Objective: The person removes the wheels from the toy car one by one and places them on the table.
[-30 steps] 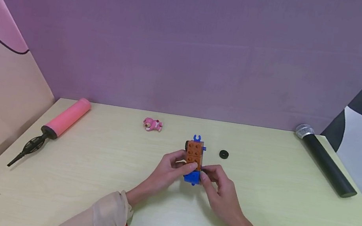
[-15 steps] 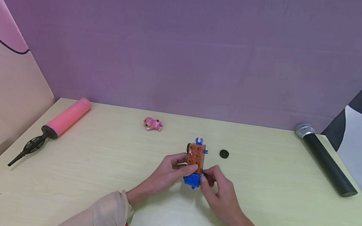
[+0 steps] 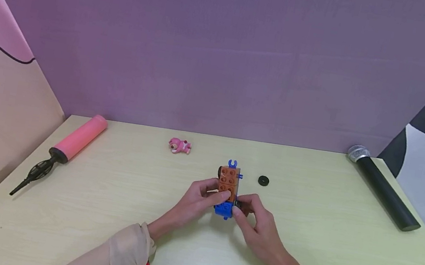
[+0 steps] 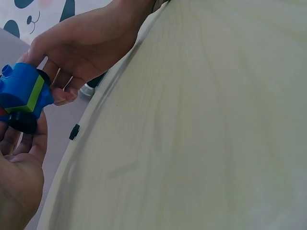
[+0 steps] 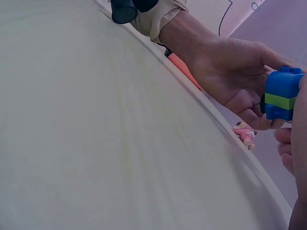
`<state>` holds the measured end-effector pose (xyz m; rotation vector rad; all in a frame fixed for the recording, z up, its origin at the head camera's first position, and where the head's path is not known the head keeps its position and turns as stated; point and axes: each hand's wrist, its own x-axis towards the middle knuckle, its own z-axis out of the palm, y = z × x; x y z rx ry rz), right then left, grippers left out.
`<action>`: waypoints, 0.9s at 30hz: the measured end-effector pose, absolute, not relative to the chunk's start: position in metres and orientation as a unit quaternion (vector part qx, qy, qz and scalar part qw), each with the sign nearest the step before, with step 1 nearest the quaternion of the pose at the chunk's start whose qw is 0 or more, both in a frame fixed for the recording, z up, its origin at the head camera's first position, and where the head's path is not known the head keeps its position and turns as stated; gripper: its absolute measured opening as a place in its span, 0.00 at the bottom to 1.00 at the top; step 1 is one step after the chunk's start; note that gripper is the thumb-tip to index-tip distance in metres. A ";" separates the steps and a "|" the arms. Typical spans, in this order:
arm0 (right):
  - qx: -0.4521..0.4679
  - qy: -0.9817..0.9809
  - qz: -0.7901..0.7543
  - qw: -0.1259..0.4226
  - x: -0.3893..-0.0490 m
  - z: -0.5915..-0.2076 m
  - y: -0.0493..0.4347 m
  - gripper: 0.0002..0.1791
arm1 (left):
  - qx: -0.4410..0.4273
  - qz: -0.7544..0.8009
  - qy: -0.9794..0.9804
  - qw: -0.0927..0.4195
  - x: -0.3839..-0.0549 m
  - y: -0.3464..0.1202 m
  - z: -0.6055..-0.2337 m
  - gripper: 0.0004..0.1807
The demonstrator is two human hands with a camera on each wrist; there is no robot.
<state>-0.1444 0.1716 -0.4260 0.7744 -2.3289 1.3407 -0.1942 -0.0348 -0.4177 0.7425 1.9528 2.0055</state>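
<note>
Balloon pump, pink with a black nozzle, lies slanted at the left of the pale wooden table. Next, near the back edge, a pink bear figurine lies on the wood. The left hand grips a brick-built toy vehicle, thumb across its orange studs and fingers along its left side. The vehicle is at the middle, raised off the tabletop: blue near end, green stripe in the wrist views, blue clip at the far end, bare blue axle peg at far right. The right hand pinches a black wheel against its near right side; whether it is fully seated, I cannot tell. Beyond that hand lies a loose tyre-like disc. A black handheld microphone rests diagonally at far right.
</note>
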 end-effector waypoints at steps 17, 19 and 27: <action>0.357 -0.797 0.421 0.246 -0.151 -0.430 0.174 0.04 | 0.267 0.689 0.660 0.137 -0.190 -0.037 -0.415 0.25; 0.367 -0.792 0.415 0.257 -0.152 -0.430 0.175 0.02 | 0.267 0.685 0.664 0.138 -0.190 -0.037 -0.416 0.26; 0.378 -0.787 0.414 0.259 -0.153 -0.428 0.177 0.08 | 0.270 0.680 0.667 0.144 -0.192 -0.037 -0.416 0.27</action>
